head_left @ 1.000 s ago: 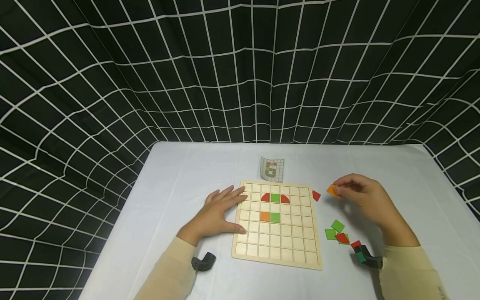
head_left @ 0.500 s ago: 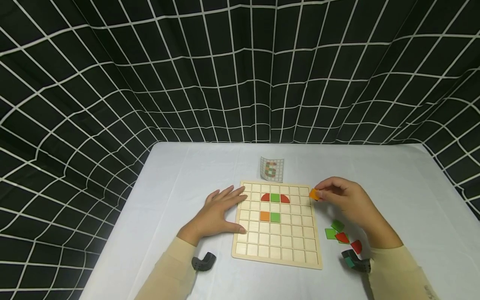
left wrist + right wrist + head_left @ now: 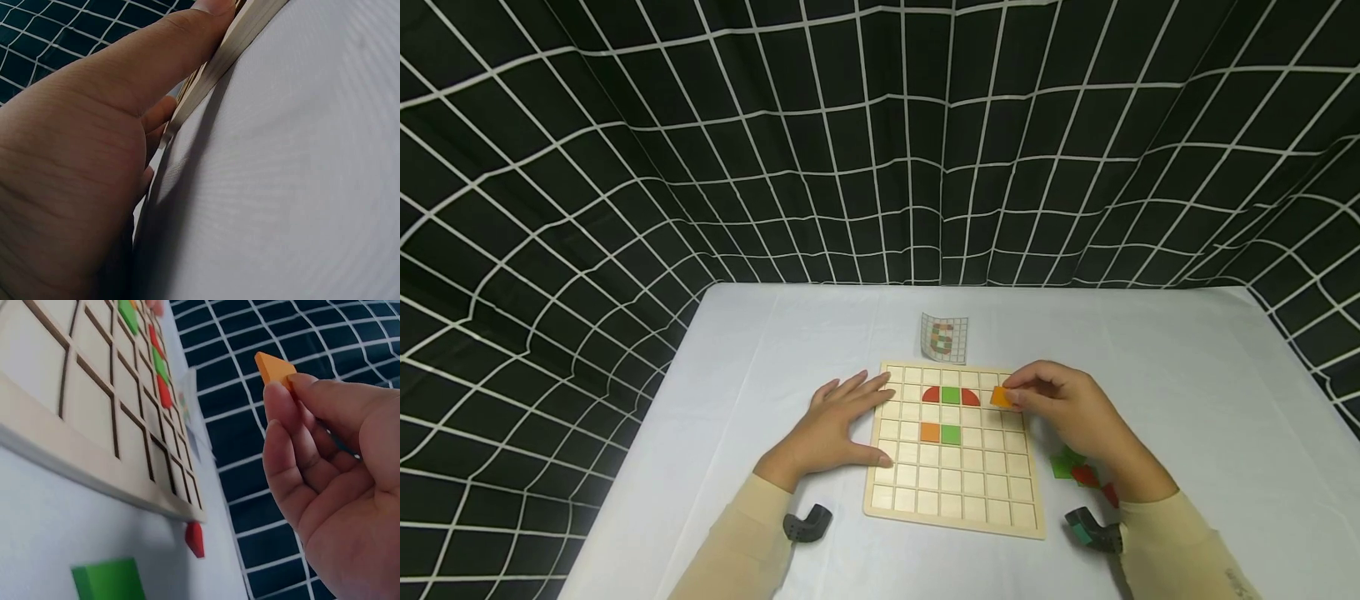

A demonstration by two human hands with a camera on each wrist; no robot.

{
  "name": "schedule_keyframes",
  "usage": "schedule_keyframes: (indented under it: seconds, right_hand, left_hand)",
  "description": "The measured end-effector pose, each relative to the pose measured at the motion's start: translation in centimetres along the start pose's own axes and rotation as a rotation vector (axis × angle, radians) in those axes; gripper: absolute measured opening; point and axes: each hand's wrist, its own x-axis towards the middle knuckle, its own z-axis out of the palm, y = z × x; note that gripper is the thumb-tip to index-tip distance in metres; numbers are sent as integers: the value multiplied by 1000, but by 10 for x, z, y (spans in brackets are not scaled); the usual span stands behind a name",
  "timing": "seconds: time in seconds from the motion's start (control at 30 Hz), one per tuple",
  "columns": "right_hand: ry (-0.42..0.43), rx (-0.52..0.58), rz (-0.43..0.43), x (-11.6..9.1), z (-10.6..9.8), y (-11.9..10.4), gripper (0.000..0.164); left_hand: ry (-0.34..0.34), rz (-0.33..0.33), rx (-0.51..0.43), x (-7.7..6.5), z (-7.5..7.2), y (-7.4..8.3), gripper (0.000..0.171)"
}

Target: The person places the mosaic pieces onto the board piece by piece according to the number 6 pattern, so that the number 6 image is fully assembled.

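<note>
Five tiles (image 3: 951, 396) set; loose tiles (image 3: 1084, 476) remain right of grid board (image 3: 928, 480).
Right hand (image 3: 1067, 408) pinches orange tile (image 3: 1001, 397); left hand's (image 3: 835, 429) grip released.

Lower centre: one wooden grid board (image 3: 950, 482); left hand (image 3: 838, 429) rests on its left edge. Lower right: right hand (image 3: 1071, 408) pinches one orange tile (image 3: 1000, 397). Near frame centre: one patterned card (image 3: 944, 337).

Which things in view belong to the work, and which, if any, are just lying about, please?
Belonging to the work:
orange tile, held by the right hand
wooden board, touched by the left hand
placed tiles
probably the loose tiles and pattern card

Apparently only surroundings:
white table
gridded curtain
black wrist devices
</note>
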Motion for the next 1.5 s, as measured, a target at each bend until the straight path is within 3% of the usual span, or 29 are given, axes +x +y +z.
schedule_keyframes:
  seconds: [0.43,0.7,1.1,1.5]
  right_hand:
    - [-7,16,-24,5,25,-8,9]
    - [-80,117,-30,7,42,-8,11]
    - [-77,35,-94,17,59,-9,12]
    - [-135,-19,-50,37,79,-6,12]
  left_hand:
    - [0,4,-14,0,-1,0,105]
    - [0,-3,-15,0,-1,1,105]
    - [-1,-9,-15,-1,-1,1,104]
    - [0,-3,-13,1,-1,1,104]
